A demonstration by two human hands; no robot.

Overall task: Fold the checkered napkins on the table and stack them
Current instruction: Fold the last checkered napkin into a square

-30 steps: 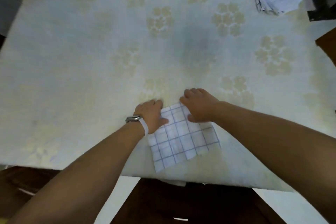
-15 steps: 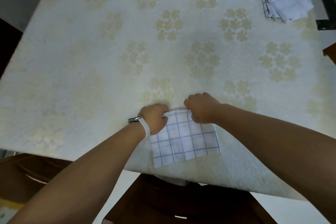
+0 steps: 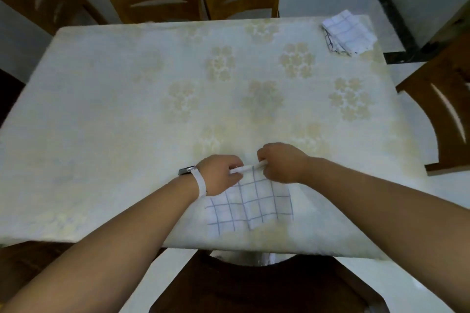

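You are pinching the far edge of the checkered napkin (image 3: 250, 207) with both hands. Your left hand (image 3: 221, 174) is clamping thumb and fingers on the edge's left end and your right hand (image 3: 282, 162) is doing the same at its right end. A short strip of gathered edge is showing between them. The napkin is lying at the near edge of the table (image 3: 127, 109), a little right of the table's middle. From your fingers the cloth is running back toward you, so the free hem is sitting closest to the table's near edge. The gripped edge, its long line, is running side to side, parallel to that near edge. I am judging that the coming fold will be turning on this: the held edge is on the table's far side of the loose body. The finished stack (image 3: 348, 33) is waiting at the table's far right corner, well apart, and your right hand is the nearer one to it.

A second ago your hands were resting flatter on the cloth's top corners. Now they are gripping it and raising the far edge off the table, and a soft ridge is forming down the middle. The stack is sitting unchanged.
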